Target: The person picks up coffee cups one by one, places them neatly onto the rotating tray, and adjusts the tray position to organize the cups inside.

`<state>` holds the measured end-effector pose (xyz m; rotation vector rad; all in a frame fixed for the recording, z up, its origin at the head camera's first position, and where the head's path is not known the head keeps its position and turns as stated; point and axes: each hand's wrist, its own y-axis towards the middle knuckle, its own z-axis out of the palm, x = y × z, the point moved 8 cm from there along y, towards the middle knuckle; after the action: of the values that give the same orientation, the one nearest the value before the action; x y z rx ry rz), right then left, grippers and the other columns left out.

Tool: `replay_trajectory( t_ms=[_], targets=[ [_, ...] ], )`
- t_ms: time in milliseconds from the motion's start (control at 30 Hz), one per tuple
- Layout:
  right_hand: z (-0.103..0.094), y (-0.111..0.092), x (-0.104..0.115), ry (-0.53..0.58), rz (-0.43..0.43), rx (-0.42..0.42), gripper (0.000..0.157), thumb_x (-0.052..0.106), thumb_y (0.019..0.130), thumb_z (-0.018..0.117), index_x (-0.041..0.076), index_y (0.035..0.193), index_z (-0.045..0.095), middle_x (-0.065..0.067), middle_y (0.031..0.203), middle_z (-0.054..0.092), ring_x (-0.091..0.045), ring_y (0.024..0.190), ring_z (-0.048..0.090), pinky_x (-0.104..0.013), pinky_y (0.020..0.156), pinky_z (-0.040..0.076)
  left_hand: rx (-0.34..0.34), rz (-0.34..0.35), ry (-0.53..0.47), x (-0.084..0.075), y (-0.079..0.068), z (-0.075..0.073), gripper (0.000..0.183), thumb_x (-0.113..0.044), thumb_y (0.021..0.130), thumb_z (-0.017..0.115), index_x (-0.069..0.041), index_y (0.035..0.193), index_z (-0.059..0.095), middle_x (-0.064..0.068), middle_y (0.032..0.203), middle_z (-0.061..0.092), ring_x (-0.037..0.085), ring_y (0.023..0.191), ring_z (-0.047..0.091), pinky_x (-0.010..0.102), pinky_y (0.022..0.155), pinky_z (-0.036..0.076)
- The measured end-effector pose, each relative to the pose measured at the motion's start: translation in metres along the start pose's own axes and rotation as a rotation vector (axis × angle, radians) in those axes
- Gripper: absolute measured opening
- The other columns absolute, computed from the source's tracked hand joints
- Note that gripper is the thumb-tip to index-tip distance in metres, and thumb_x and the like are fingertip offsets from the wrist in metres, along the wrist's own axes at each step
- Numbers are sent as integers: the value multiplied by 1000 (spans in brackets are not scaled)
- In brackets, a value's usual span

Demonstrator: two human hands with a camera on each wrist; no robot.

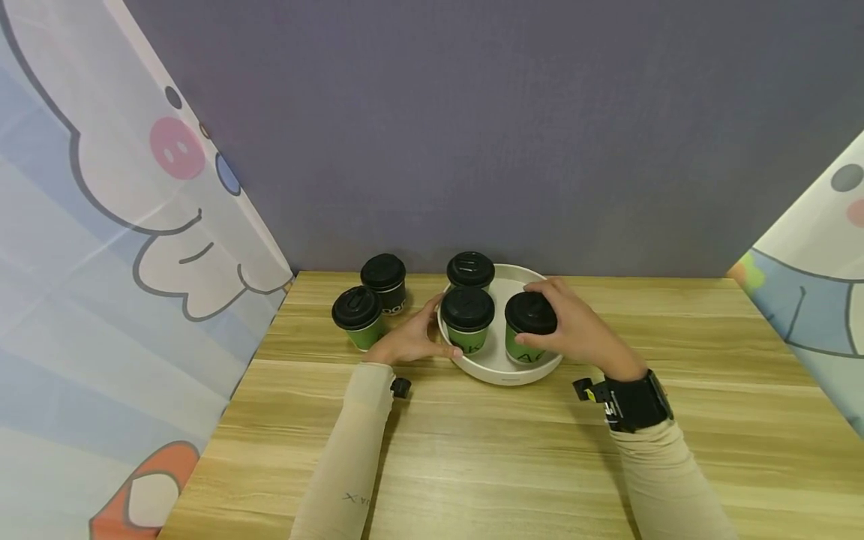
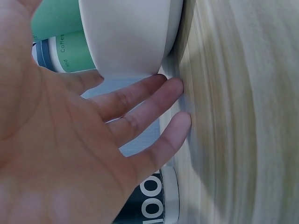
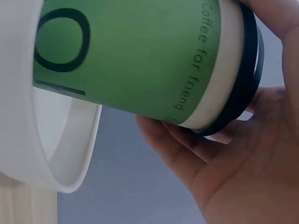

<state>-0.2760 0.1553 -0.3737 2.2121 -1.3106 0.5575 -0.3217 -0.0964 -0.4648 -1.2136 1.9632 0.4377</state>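
Note:
A green paper coffee cup (image 1: pixel 521 346) with a black lid is held in my right hand (image 1: pixel 577 326), thumb and fingers around its upper part. In the right wrist view the cup (image 3: pixel 135 51) leans within the rim of the white round tray (image 3: pixel 77 161). My left hand (image 1: pixel 412 337) is at the tray's left side with its fingers extended. From the left wrist, the fingertips (image 2: pixel 175 88) lie low beside the tray's wall (image 2: pixel 133 37). Inside the tray stand another green cup (image 1: pixel 467 341) and, behind it, a black-lidded cup (image 1: pixel 470 268).
Left of the tray, a green cup (image 1: pixel 364 335) and a black cup (image 1: pixel 394 298) with black lids stand on the wooden table (image 1: pixel 486 465). A grey partition (image 1: pixel 499 135) rises along the back edge. Cartoon-printed cloths (image 1: pixel 81 300) flank the table.

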Motion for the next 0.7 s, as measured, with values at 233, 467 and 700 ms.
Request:
replay_trajectory(
  t_ms=[233,467,700],
  targets=[
    [11,2,5,-11,-41,34,83,35,79,90,3,143,48,-16,140,47,-33,115,57,-51,96,50,4,-3,-20,1,-1,0,127,-50,75,89,-25,167,5,12,166,33,30,153,34,54,123,30],
    [17,2,13,-12,-68,34,82,35,75,92,4,139,51,-15,136,48,-30,118,53,-50,98,48,7,3,-45,0,-1,-1,121,-46,78,88,-24,166,8,11,163,37,31,147,43,53,121,33],
    [20,2,18,-31,-69,33,85,39,74,92,5,139,51,-14,133,48,-32,117,55,-52,98,49,10,-26,-34,3,-3,-3,115,-51,80,85,-34,165,10,10,156,47,26,145,46,54,120,34]
  ],
)
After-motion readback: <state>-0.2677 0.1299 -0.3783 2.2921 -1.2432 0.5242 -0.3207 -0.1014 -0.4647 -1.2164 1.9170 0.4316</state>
